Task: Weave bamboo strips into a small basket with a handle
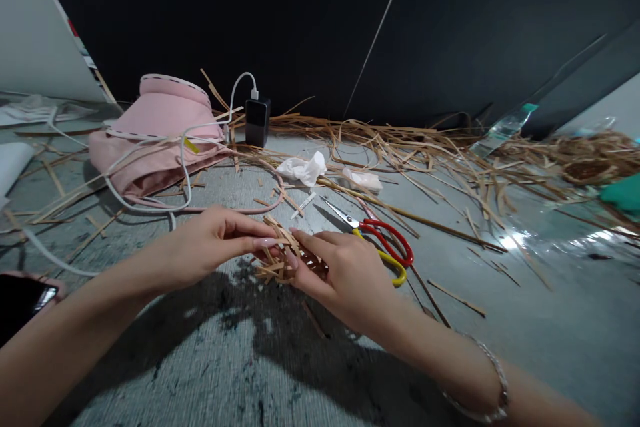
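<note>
A small woven piece of tan reed strips (280, 257) sits between my hands, with loose strip ends sticking out. My left hand (215, 240) pinches its left side with long pale nails. My right hand (340, 273) lies over its right part and hides some of the weave. A thin chain bracelet (480, 387) circles my right wrist. Just beyond my right hand lie scissors with red and yellow handles (383, 243), not touching it.
A grey floor mat (210, 360) is strewn with reed strips, and a large tangled heap (400, 140) runs along the back. There are a pink cloth bag (157, 137), a black charger (257, 121) with white cable, crumpled tissue (303, 169), a phone (20, 300) and a plastic sheet (565, 233).
</note>
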Motion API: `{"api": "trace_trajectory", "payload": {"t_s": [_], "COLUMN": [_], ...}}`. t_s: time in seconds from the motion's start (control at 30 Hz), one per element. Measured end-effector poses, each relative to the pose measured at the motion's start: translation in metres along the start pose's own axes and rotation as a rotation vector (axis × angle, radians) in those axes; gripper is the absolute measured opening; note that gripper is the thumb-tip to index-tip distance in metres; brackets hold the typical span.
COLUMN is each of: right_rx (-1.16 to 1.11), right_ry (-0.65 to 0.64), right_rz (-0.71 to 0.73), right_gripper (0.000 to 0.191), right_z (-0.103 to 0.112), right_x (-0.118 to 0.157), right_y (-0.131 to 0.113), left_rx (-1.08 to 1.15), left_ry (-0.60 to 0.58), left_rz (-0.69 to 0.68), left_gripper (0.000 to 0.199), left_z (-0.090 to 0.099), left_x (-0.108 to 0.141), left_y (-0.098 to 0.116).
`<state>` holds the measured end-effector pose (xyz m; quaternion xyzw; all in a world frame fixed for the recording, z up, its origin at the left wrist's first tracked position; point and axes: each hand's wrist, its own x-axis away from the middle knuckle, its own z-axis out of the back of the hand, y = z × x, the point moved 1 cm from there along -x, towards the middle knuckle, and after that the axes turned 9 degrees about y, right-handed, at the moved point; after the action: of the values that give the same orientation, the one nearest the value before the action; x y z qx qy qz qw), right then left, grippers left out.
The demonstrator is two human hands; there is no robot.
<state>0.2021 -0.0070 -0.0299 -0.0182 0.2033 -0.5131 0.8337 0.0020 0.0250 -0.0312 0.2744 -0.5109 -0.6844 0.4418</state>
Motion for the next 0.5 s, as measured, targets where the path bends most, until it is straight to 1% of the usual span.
{"api": "trace_trajectory", "payload": {"t_s": [0.1, 0.2, 0.33, 0.5], "right_rx": [0.033, 0.061, 0.051, 0.008], "right_ry": [0.025, 0.054, 0.074, 0.092], "right_rz": [0.022, 0.074, 0.153, 0.194], "right_gripper": [0.044, 0.050, 0.046, 0.044], "right_z": [-0.0018, -0.0039, -0.0059, -0.0084], "right_x": [0.0004, 0.0013, 0.0029, 0.0045], "right_y": [0.0017, 0.0028, 0.0016, 0.0030], "left_rx": [0.033, 0.064, 0.101, 0.144], "left_ry": [0.007, 0.030, 0.085, 0.096], "left_rz": [0.036, 0.103, 0.181, 0.185], "left_gripper": [0.021, 0.020, 0.019, 0.017], "left_z": [0.0006, 0.0012, 0.0019, 0.0020], "left_x": [-0.0020, -0.0032, -0.0027, -0.0032], "left_y": [0.0001, 0.0014, 0.0010, -0.0041]}}
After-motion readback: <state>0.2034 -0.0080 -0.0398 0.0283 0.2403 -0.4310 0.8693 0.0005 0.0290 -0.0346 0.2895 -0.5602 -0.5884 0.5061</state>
